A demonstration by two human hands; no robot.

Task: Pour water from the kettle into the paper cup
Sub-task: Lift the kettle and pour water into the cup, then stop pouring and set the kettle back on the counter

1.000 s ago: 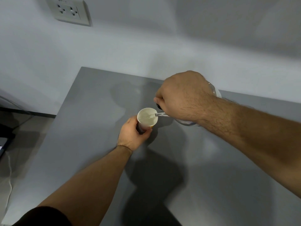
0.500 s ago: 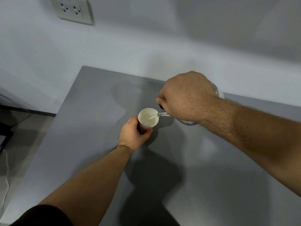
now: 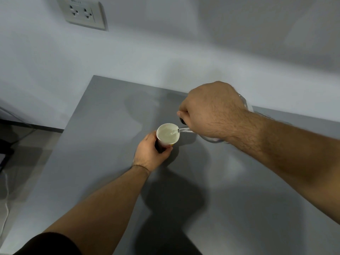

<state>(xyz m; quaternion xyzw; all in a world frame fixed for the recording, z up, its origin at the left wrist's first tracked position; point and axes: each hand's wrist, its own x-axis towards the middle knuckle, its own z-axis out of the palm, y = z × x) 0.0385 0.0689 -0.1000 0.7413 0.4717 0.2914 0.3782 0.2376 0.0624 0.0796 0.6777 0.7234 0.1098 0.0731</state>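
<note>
A white paper cup point(image 3: 167, 133) stands on the grey table point(image 3: 103, 115), with my left hand point(image 3: 151, 153) wrapped around its side. Water fills much of the cup. My right hand point(image 3: 211, 109) grips the dark handle of a clear glass kettle point(image 3: 213, 139), which is tilted to the left. Most of the kettle is hidden under my right hand and wrist. Its thin spout point(image 3: 184, 130) reaches over the cup's right rim, and a stream of water runs from it into the cup.
The table's far edge meets a pale wall with a double power socket point(image 3: 81, 13) at the upper left. The table's left edge drops to the floor, where a white cable point(image 3: 6, 199) lies.
The water in the cup has risen. Both hands, the cup and the kettle keep almost the same places while the pouring goes on.
</note>
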